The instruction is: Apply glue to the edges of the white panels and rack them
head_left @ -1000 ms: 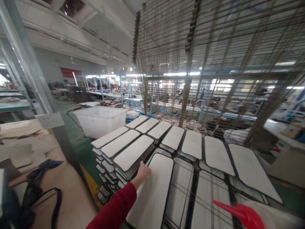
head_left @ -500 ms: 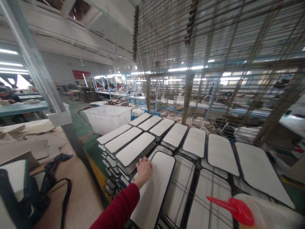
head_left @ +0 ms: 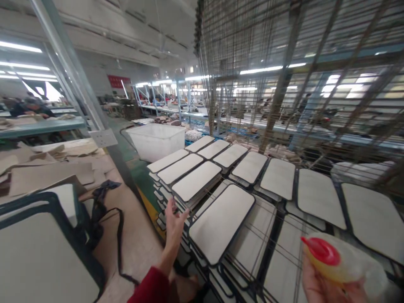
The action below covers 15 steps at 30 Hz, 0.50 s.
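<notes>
My left hand, in a red sleeve, is raised with fingers apart and holds nothing. It hovers at the left edge of a rack of stacked wire shelves. A pale rounded panel with a dark edge lies just right of it, tilted across the shelf. More such panels lie in rows on the rack. At the lower right, my right hand is wrapped round a translucent squeeze bottle with a red nozzle, its tip pointing left. The bottle hides part of that hand.
Raised wire racks hang over the far side. On the left, a worktable bears dark-edged panels, a black strap and pale sheets. A metal post rises behind it. Beyond stands a white bin. People sit farther back.
My left hand has come off the near panel and moved left, its fingers spreading. That panel now lies turned more to the right. The view has swung left, and my right hand has come into sight.
</notes>
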### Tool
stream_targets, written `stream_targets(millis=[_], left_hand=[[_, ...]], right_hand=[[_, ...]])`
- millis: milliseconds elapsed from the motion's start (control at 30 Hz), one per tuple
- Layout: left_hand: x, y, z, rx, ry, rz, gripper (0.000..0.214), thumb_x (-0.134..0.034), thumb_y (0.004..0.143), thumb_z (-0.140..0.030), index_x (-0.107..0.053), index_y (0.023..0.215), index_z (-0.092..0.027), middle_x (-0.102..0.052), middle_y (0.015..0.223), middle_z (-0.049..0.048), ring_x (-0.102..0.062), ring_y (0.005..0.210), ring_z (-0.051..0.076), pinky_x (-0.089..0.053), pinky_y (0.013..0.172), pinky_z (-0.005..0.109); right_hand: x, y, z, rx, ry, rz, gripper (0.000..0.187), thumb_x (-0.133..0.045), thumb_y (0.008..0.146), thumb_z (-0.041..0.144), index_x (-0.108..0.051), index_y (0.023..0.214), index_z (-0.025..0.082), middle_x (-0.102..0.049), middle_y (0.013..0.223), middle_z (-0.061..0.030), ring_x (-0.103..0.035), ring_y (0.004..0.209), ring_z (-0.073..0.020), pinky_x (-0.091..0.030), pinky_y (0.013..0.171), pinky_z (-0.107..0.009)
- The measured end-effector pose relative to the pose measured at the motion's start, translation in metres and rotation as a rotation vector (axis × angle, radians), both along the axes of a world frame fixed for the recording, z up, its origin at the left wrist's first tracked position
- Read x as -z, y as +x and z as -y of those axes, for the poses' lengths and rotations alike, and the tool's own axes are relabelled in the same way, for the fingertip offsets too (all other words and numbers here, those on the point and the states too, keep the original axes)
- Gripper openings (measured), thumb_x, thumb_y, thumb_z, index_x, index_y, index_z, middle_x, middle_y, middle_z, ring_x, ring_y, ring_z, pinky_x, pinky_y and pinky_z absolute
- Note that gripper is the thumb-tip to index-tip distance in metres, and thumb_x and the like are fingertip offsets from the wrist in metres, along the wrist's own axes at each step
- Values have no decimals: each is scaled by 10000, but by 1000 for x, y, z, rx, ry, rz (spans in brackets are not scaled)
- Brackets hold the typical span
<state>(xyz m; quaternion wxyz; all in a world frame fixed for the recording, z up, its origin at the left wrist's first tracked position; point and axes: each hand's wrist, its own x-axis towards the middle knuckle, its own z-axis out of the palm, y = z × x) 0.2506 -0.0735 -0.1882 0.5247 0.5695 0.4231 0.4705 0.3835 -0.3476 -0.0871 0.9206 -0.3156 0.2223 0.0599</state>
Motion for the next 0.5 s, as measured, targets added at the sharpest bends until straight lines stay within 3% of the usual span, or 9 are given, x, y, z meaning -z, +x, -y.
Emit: stream_targets(millis=[67, 133, 167, 267, 333, 500], left_hand=[[29, -37, 20, 56, -396, 128, 829, -744, 648, -288, -365, 1378, -181, -419, 1382, 178, -475, 1221, 303, -406, 976, 404], [53, -59, 41, 269, -727, 242, 771, -805, 575, -232, -488, 1273, -148, -499, 1316, 192, -556, 1138, 298, -430, 954, 387], [60, -63, 50, 357, -799, 305, 724, -824, 563, -234, -538, 1221, -139, -522, 1300, 190, -589, 1092, 290, -442, 940, 378], [64, -54, 64, 585, -794, 475, 571, -835, 597, -251, -628, 1118, -144, -582, 1254, 157, -625, 1027, 251, -467, 892, 329], [60, -41, 65, 671, -754, 546, 493, -828, 620, -254, -661, 1071, -145, -644, 1161, 138, -642, 980, 226, -489, 817, 280], [66, -24, 64, 646, -782, 562, 419, -844, 598, -244, -693, 974, -136, -716, 954, 106, -677, 795, 180, -496, 643, 209]], right_hand=[[-2, -2, -7, 3, -4, -38, 294, -505, 850, 263, -643, 1052, 99, -610, 1172, -116, -547, 1115, -218, -593, 602, -224], [3, -3, -11, -22, -29, -2, 312, -511, 843, 266, -636, 1065, 86, -612, 1158, -131, -537, 1123, -221, -590, 622, -226], [6, -4, -12, -47, -51, 46, 326, -537, 826, 276, -632, 1074, 86, -612, 1153, -136, -537, 1121, -226, -589, 636, -237], [17, -6, -15, -105, -107, 202, 378, -630, 759, 288, -626, 1095, 114, -612, 1148, -131, -560, 1088, -242, -590, 662, -282], [20, -8, -16, -97, -109, 241, 377, -637, 740, 259, -626, 1094, 126, -615, 1147, -123, -577, 1062, -245, -593, 660, -302], [13, -13, -21, -47, -92, 174, 323, -574, 786, 224, -630, 1081, 107, -651, 1077, -114, -615, 1000, -231, -602, 665, -302]])
